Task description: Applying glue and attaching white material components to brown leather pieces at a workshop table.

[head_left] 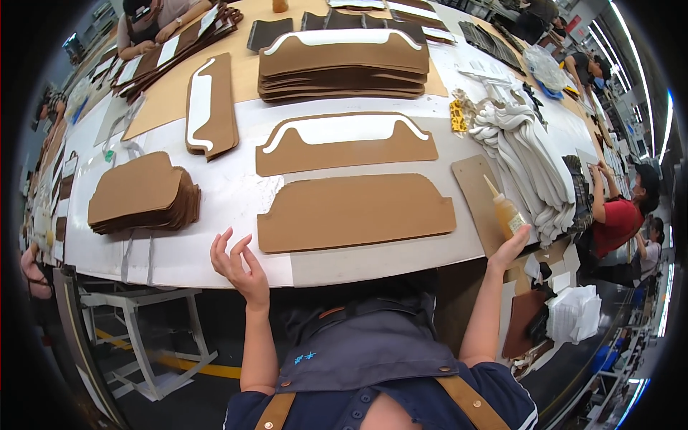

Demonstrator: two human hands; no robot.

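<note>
My left hand [241, 269] is raised at the table's near edge, its fingers apart and slightly curled, holding nothing. In my right hand [509, 251] is a squeeze bottle [508, 216] of yellowish liquid, its pointed nozzle tilted up and to the left. Between the hands lies a flat tan panel [356, 213] with a raised middle section. Just beyond it is a similar tan panel [344, 156] with a white curved strip [344, 130] along its far edge. Beneath the bottle, a brown board [474, 190] rests on the table.
Stacked tan panels [143, 192] sit at left, with a narrow stack [222, 107] beyond. A taller panel stack [344, 68] stands at the far middle. White strips [527, 158] are heaped at right. People work around the table, including one in a red shirt [618, 223].
</note>
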